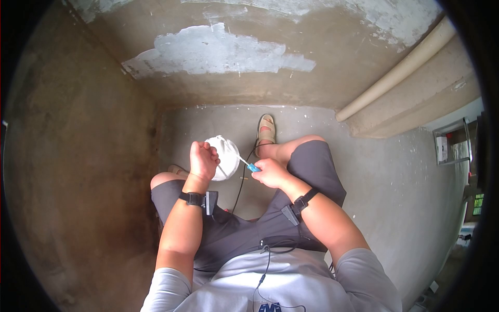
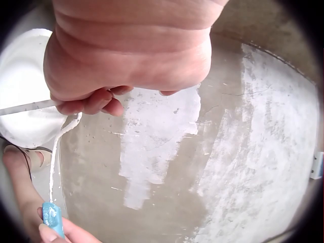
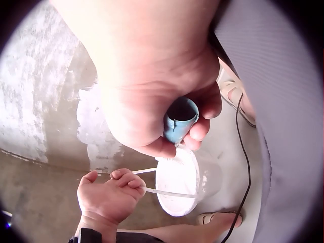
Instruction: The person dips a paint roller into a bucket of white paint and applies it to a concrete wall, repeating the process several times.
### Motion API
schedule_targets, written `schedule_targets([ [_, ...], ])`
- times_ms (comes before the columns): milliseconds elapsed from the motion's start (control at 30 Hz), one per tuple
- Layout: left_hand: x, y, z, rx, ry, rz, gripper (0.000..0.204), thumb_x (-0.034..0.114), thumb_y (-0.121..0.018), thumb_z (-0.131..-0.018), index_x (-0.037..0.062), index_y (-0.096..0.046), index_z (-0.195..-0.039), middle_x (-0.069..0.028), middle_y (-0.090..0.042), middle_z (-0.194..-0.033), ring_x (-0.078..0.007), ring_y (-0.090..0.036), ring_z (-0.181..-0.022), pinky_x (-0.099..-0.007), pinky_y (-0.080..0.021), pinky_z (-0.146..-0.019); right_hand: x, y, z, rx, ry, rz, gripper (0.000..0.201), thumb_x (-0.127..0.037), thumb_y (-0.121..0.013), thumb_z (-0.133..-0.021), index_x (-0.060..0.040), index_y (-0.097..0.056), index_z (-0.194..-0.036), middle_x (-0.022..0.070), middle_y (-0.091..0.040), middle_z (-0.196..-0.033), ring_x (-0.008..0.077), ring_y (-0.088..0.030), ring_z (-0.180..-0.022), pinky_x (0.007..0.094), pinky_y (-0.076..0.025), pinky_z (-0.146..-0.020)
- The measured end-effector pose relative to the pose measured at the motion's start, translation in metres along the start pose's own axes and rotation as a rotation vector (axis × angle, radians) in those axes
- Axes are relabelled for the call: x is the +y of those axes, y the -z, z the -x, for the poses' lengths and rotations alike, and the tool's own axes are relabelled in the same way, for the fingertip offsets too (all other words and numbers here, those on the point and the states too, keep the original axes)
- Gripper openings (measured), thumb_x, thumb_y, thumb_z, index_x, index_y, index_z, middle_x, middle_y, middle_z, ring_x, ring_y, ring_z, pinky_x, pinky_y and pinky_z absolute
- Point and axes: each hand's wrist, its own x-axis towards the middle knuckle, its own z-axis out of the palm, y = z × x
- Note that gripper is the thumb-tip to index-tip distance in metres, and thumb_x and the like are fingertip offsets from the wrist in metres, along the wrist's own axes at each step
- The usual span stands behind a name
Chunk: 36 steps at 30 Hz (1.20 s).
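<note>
My left hand has its fingers curled around the thin pale handle of a small white bucket. The bucket hangs between my knees, its inside white. My right hand grips the blue handle of what looks like a paint roller, whose hollow butt end faces back toward the right wrist camera. A white-coated bent rod runs from that handle toward the bucket, passing close by the left fingertips in the left wrist view. The rod's far end is hidden.
Ahead stands a brown wall with white patches; another wall rises close on the left. A pipe slopes along the right. On the grey floor, a black cable runs between the person's sandalled feet.
</note>
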Motion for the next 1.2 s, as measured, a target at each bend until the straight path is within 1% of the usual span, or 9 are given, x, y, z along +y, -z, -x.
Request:
schedule_targets([
  [133, 0.0, 0.0, 0.0, -0.007, 0.002, -0.004, 0.026, 0.041, -0.043, -0.089, 0.0169, -0.047, -0.079, -0.0055, -0.05, -0.073, -0.0195, -0.042, -0.066, -0.0345, -0.034, -0.063, 0.007, -0.002, -0.005, 0.027, 0.005, 0.102, 0.022, -0.023, -0.067, -0.084, -0.0027, -0.069, -0.093, 0.0177, -0.068, -0.076, 0.0332, -0.067, -0.075, 0.0436, -0.05, -0.069],
  [367, -0.001, -0.005, 0.003, 0.005, 0.003, -0.008, 0.026, 0.041, -0.043, -0.089, 0.0172, -0.047, -0.079, -0.0053, -0.05, -0.072, -0.0192, -0.041, -0.065, -0.034, -0.034, -0.062, -0.005, -0.001, 0.001, 0.03, 0.002, 0.07, 0.023, -0.024, -0.067, -0.086, -0.0022, -0.068, -0.091, 0.0168, -0.067, -0.075, 0.0319, -0.067, -0.073, 0.0431, -0.05, -0.068],
  [633, -0.002, -0.004, 0.002, -0.005, 0.017, -0.038, 0.025, 0.041, -0.042, -0.089, 0.0184, -0.047, -0.079, -0.0047, -0.05, -0.072, -0.019, -0.041, -0.066, -0.0339, -0.034, -0.063, -0.003, -0.003, -0.004, 0.0, 0.017, -0.106, 0.02, -0.022, -0.065, -0.089, -0.0026, -0.064, -0.083, 0.0067, -0.065, -0.066, 0.0171, -0.063, -0.06, 0.0356, -0.048, -0.059],
  [867, -0.003, -0.002, 0.001, -0.002, 0.018, -0.024, 0.025, 0.041, -0.043, -0.088, 0.0181, -0.047, -0.078, -0.0044, -0.049, -0.072, -0.0193, -0.042, -0.067, -0.0341, -0.034, -0.063, -0.007, 0.0, 0.001, -0.02, 0.003, -0.126, 0.019, -0.02, -0.064, -0.089, -0.003, -0.064, -0.083, 0.0055, -0.065, -0.066, 0.015, -0.062, -0.06, 0.0338, -0.047, -0.058],
  [933, -0.002, -0.001, 0.001, -0.001, 0.015, -0.028, 0.025, 0.04, -0.043, -0.088, 0.0178, -0.047, -0.078, -0.0043, -0.049, -0.072, -0.0194, -0.042, -0.068, -0.0345, -0.034, -0.063, -0.005, 0.0, 0.001, -0.031, 0.055, -0.134, 0.015, -0.019, -0.064, -0.093, -0.0038, -0.062, -0.089, 0.0012, -0.058, -0.066, 0.0087, -0.054, -0.053, 0.0269, -0.045, -0.048],
  [967, -0.002, -0.001, 0.001, -0.001, 0.015, -0.029, 0.025, 0.04, -0.043, -0.088, 0.0178, -0.047, -0.078, -0.0043, -0.049, -0.072, -0.0194, -0.042, -0.068, -0.0345, -0.034, -0.063, -0.004, 0.0, 0.0, -0.031, 0.055, -0.134, 0.015, -0.019, -0.064, -0.093, -0.0038, -0.062, -0.089, 0.0012, -0.058, -0.066, 0.0087, -0.054, -0.053, 0.0269, -0.045, -0.048],
  [1033, -0.001, -0.002, 0.001, 0.019, 0.023, -0.025, 0.025, 0.04, -0.043, -0.088, 0.0176, -0.047, -0.078, -0.0042, -0.048, -0.072, -0.0196, -0.042, -0.068, -0.0346, -0.034, -0.063, -0.006, 0.001, 0.002, -0.006, 0.008, -0.127, 0.018, -0.02, -0.066, -0.086, -0.0026, -0.065, -0.083, 0.0083, -0.065, -0.067, 0.0189, -0.064, -0.061, 0.0362, -0.048, -0.059],
  [1067, -0.001, -0.002, 0.001, 0.018, 0.023, -0.025, 0.025, 0.04, -0.043, -0.088, 0.0176, -0.047, -0.078, -0.0042, -0.048, -0.072, -0.0196, -0.042, -0.068, -0.0346, -0.034, -0.063, -0.005, 0.001, 0.002, -0.005, 0.008, -0.127, 0.018, -0.02, -0.066, -0.086, -0.0026, -0.065, -0.083, 0.0083, -0.065, -0.067, 0.0189, -0.064, -0.061, 0.0362, -0.048, -0.059],
  [1200, 0.0, -0.004, 0.003, 0.027, 0.02, -0.021, 0.024, 0.039, -0.043, -0.088, 0.0177, -0.046, -0.077, -0.0039, -0.048, -0.072, -0.0195, -0.042, -0.068, -0.0344, -0.034, -0.063, -0.003, 0.0, 0.001, 0.088, 0.086, 0.059, 0.019, -0.022, -0.065, -0.083, -0.0031, -0.066, -0.085, 0.015, -0.066, -0.071, 0.0302, -0.065, -0.067, 0.042, -0.049, -0.065],
])
